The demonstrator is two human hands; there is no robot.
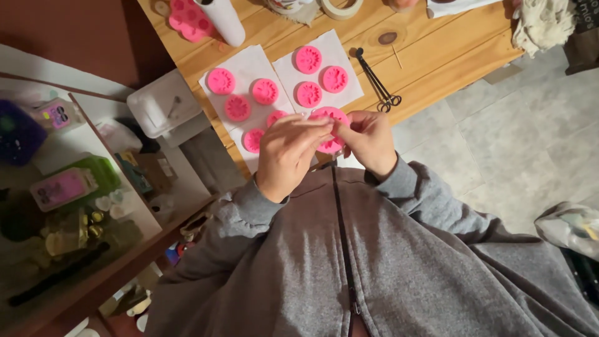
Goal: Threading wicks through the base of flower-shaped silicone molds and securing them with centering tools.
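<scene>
A pink round mould [331, 128] is held between both hands, close to the chest and just at the near edge of the table [437, 68]. The left hand [288, 156] is closed on the mould's left side, fingers curled over its top face. The right hand [369, 140] is pinched on its right side, thumb and fingers meeting at the rim. Most of the mould is covered by the fingers; only an arc of its rim and a lower patch are seen. No long axis can be given, the piece being round; whether it is tilted cannot be told. It lies between the two hands, neither clearly nearer.

Beyond the hands, two white sheets [249, 68] are laid side by side on the table. Matching pink moulds [265, 91] are set out on them: five on the sheet ahead of the left hand, three on the sheet ahead of the right hand, all face up and apart from one another.

Black tongs [377, 84] lie just beyond the right hand, long axis running away from the body, handles toward the hand. A white roll [223, 22] stands further off beyond the left hand. Grey sleeves [405, 184] are worn.
</scene>
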